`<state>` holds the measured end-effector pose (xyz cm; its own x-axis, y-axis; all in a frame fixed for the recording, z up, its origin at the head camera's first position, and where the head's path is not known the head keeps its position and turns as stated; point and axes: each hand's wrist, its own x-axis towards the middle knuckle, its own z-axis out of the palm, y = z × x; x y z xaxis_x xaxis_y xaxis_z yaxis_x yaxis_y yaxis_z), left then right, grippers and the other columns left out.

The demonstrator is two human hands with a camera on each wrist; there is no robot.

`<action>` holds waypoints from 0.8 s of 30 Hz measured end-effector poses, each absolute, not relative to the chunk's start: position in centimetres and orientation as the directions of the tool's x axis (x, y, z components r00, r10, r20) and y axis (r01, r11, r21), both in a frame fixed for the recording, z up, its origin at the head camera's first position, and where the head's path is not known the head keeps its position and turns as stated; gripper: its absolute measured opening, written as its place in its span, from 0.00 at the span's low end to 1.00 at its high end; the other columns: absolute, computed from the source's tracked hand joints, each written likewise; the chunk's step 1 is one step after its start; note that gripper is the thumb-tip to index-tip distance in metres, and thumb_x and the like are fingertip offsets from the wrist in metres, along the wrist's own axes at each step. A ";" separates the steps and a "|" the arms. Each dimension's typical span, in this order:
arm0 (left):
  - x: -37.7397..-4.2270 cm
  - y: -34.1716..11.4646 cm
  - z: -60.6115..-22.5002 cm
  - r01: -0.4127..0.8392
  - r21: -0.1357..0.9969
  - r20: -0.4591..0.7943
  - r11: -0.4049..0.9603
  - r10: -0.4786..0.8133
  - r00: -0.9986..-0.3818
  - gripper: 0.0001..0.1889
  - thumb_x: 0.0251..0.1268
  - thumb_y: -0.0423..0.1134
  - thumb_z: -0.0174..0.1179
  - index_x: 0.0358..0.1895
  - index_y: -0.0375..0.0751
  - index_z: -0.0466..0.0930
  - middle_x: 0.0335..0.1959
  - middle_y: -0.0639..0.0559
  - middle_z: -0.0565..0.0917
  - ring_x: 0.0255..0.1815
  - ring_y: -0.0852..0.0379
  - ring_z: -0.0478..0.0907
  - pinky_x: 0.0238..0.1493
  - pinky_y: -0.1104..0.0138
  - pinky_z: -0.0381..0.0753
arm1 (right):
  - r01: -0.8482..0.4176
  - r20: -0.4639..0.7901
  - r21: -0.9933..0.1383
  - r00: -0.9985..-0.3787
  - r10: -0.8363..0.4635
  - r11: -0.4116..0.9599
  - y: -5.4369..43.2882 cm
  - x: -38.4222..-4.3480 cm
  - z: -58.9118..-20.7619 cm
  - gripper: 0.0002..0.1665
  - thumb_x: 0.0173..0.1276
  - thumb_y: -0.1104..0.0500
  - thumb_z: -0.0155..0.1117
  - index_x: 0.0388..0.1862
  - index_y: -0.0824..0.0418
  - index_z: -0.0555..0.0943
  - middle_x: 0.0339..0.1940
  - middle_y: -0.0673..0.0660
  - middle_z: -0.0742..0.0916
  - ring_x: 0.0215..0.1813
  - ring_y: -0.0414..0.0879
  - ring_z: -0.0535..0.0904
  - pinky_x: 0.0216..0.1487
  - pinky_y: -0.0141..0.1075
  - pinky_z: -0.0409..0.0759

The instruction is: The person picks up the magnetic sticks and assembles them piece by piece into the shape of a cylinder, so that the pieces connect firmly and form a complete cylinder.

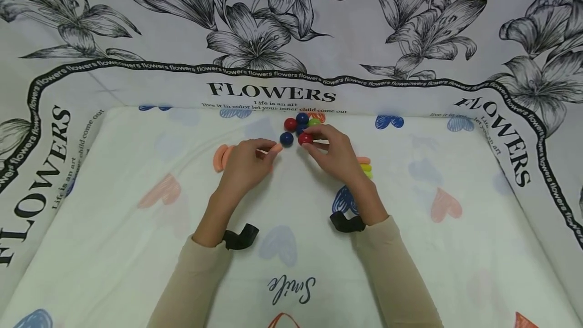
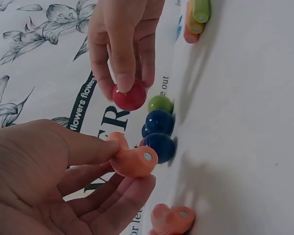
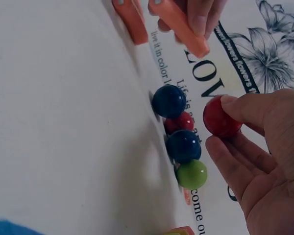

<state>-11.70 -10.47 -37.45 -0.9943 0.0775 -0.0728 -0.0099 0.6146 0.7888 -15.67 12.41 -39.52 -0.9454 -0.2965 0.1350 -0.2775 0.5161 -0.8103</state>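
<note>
My left hand (image 1: 246, 163) pinches a curved orange building stick (image 2: 132, 159) with a silver disc in its end. Between the thumb and fingertips of my right hand (image 1: 337, 153) is a red ball (image 3: 220, 116), held close above the group of balls. That group lies on the cloth just beyond both hands: dark blue balls (image 1: 286, 139), another red ball (image 1: 290, 124) and a light green ball (image 3: 191, 174). More curved orange sticks (image 1: 220, 158) lie beside the left hand, which partly hides them. The two hands are a short gap apart.
Straight sticks in orange, yellow and green (image 2: 193, 24) lie side by side, partly behind the right hand in the head view. A white cloth (image 1: 282, 206) printed with hearts covers the surface, bordered at the back by a flower-print cloth (image 1: 346, 39). Black straps (image 1: 241, 237) circle the wrists.
</note>
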 end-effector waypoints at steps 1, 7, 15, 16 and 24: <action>-11.7 -10.5 -37.5 -0.016 0.796 -0.081 0.605 0.079 -0.994 0.19 0.77 0.51 0.64 0.59 0.42 0.88 0.52 0.48 0.92 0.50 0.50 0.91 0.46 0.56 0.88 | -0.272 0.132 -0.819 -0.946 -0.295 0.505 12.4 -15.6 -39.6 0.22 0.74 0.59 0.72 0.64 0.60 0.82 0.61 0.59 0.86 0.65 0.52 0.85 0.63 0.44 0.87; -11.7 -10.4 -37.9 -0.030 0.815 -0.107 0.578 0.101 -0.989 0.18 0.76 0.50 0.65 0.58 0.42 0.89 0.48 0.48 0.93 0.47 0.52 0.92 0.45 0.58 0.88 | -0.253 0.123 -0.865 -0.944 -0.306 0.433 12.2 -15.5 -40.0 0.22 0.74 0.58 0.72 0.65 0.57 0.82 0.62 0.56 0.86 0.65 0.49 0.85 0.63 0.41 0.87; -11.8 -10.4 -37.8 -0.031 0.823 -0.120 0.567 0.121 -0.985 0.19 0.76 0.51 0.65 0.59 0.43 0.88 0.51 0.49 0.92 0.50 0.52 0.92 0.42 0.59 0.88 | -0.234 0.099 -0.896 -0.934 -0.343 0.378 11.6 -15.4 -40.0 0.23 0.75 0.58 0.71 0.66 0.58 0.81 0.62 0.56 0.84 0.66 0.51 0.84 0.64 0.40 0.86; -11.9 -10.5 -37.9 -0.035 0.828 -0.126 0.560 0.125 -0.984 0.19 0.76 0.51 0.65 0.60 0.43 0.87 0.50 0.49 0.92 0.49 0.52 0.92 0.42 0.60 0.88 | -0.234 0.100 -0.897 -0.934 -0.343 0.375 11.5 -15.4 -40.0 0.23 0.75 0.58 0.71 0.66 0.58 0.81 0.62 0.56 0.84 0.66 0.51 0.85 0.63 0.40 0.86; -12.1 -10.9 -38.6 -0.056 0.851 -0.156 0.522 0.149 -0.976 0.20 0.74 0.54 0.66 0.58 0.45 0.89 0.39 0.50 0.94 0.48 0.54 0.93 0.48 0.61 0.85 | -0.218 0.075 -0.900 -0.930 -0.359 0.377 11.2 -15.1 -40.4 0.23 0.75 0.57 0.71 0.66 0.56 0.81 0.63 0.55 0.85 0.66 0.49 0.85 0.63 0.40 0.87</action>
